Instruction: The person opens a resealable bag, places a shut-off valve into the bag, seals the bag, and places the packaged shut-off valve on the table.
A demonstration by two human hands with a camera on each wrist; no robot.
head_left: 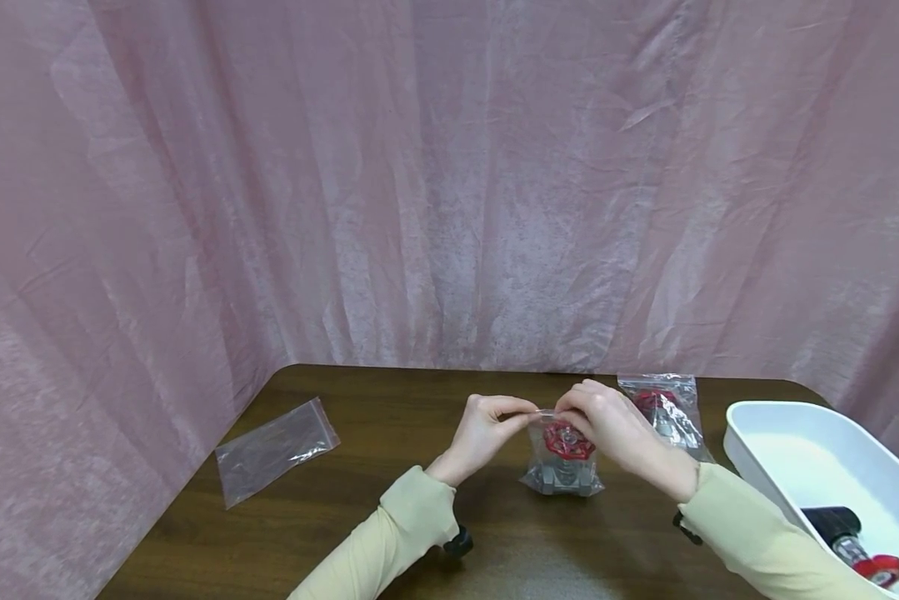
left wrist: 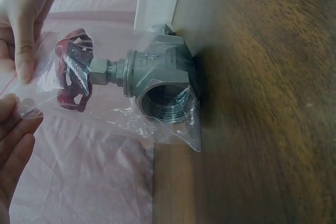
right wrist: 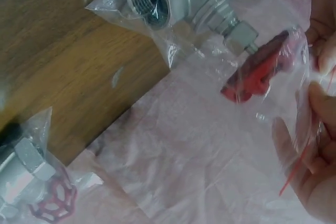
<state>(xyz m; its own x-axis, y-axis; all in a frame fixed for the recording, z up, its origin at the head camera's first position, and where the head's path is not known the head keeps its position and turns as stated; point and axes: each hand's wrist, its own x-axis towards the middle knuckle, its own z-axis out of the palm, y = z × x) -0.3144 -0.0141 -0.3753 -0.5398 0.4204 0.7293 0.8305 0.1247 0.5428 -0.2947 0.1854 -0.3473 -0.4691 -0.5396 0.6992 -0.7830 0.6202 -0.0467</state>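
Observation:
A metal gate valve (head_left: 565, 473) with a red handwheel (left wrist: 73, 72) stands upright on the table inside a clear zip bag (left wrist: 118, 121). The left hand (head_left: 475, 435) pinches the bag's top edge from the left between thumb and forefinger. From the right, the right hand (head_left: 616, 423) pinches the same edge, close beside the left fingertips. A red zip line (right wrist: 297, 169) runs along the bag's mouth by the right fingers. The valve's threaded opening (left wrist: 167, 103) shows through the plastic.
A flat clear bag (head_left: 275, 452) lies at the table's left. Behind the right hand is a second bagged valve (head_left: 662, 417) with a red wheel. On the right stands a white tub (head_left: 809, 433) holding a black fitting with a red handle (head_left: 854, 543). A pink curtain (head_left: 449, 208) hangs behind the table.

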